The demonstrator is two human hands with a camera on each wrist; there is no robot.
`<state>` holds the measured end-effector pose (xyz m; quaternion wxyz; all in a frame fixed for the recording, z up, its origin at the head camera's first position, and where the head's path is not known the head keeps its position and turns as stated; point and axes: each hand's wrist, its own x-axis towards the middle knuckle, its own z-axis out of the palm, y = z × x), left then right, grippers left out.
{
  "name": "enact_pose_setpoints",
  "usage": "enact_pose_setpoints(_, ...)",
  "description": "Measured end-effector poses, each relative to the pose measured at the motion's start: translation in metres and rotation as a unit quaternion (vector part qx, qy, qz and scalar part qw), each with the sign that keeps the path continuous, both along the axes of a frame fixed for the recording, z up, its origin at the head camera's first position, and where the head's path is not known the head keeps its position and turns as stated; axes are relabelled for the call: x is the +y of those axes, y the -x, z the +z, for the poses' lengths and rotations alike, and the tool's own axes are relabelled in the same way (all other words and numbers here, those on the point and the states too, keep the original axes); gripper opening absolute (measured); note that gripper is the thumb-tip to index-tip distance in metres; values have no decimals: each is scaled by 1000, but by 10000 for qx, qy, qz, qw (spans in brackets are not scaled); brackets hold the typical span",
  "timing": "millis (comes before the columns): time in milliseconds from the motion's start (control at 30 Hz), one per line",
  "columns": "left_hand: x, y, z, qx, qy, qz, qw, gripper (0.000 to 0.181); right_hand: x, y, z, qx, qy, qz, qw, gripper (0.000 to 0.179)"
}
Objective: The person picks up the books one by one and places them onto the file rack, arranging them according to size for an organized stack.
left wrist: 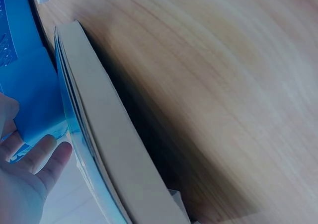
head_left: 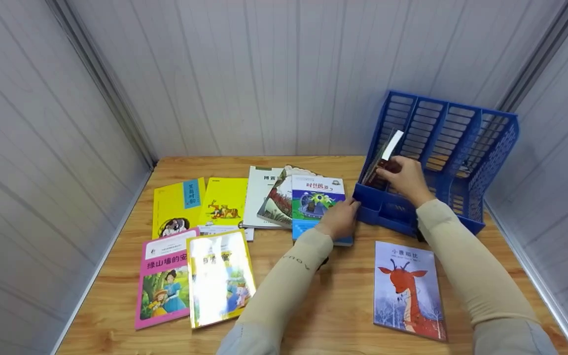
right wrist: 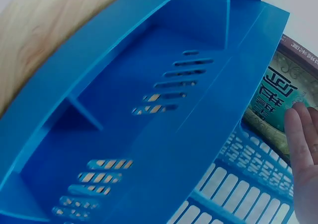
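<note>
My right hand [head_left: 408, 178] pinches a dark-covered book [head_left: 392, 145] in the leftmost compartment of the blue file rack [head_left: 498, 143]. The book leans there with its pale page edge up. In the right wrist view my fingers [right wrist: 299, 134] lie along its green and brown cover [right wrist: 271, 92]. At the rack's front left corner, my left hand [head_left: 339, 218] grips the blue panel [left wrist: 37, 97], fingertips at its lower edge. Just beside that hand lies a thick purple and green book [head_left: 316, 199], its page block [left wrist: 112, 119] close to the fingers in the left wrist view.
A red deer book [head_left: 407, 291] lies in front of the rack. Two yellow books [head_left: 178, 204] and a white book [head_left: 264, 197] lie at the back left, a pink book [head_left: 163, 286] and a glossy yellow-bordered book [head_left: 220, 281] nearer. Walls surround the wooden table [head_left: 333, 305].
</note>
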<state>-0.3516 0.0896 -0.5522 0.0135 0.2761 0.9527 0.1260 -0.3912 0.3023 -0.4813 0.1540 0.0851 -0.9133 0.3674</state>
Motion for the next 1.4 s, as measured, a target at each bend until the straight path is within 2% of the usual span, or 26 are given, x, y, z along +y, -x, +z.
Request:
enact_pose_setpoints(200, -4, 0, -2, -72, -72, -75, 9999, 48, 11, -7, -3, 150, -128, 34, 9998, 28)
enact_pose_setpoints(400, -8, 1, -1, -83, -191, -22, 9998, 50, 19, -13, -2, -59, -86, 124, 9999, 43)
enact_pose_setpoints(567, -11, -2, 3, 20, -258, -26, 9997, 50, 26, -22, 0, -151, -59, 176, 9997, 46)
enact_pose_setpoints(800, -10, -16, 8, 195, -197, -269, 9993, 49, 37, -36, -2, -72, -288, 156, 9994, 45)
enact_pose_setpoints(1067, -4, -36, 9, 485, -11, -781, 9958, 42, 51, -48, -8, -28, -548, 198, 9983, 45)
enact_pose_setpoints(1133, -3, -41, 8, 466, 25, -865, 9952, 41, 54, -52, -10, -150, -574, 242, 9979, 46)
enact_pose_setpoints(1333, 0, -59, -1, 90, 97, -1016, 9947, 45, 61, -60, -17, -454, -839, 282, 9950, 48)
enact_pose_setpoints(1400, 2, -64, -4, 97, 130, -1102, 9938, 44, 63, -62, -19, -578, -934, 241, 9937, 51)
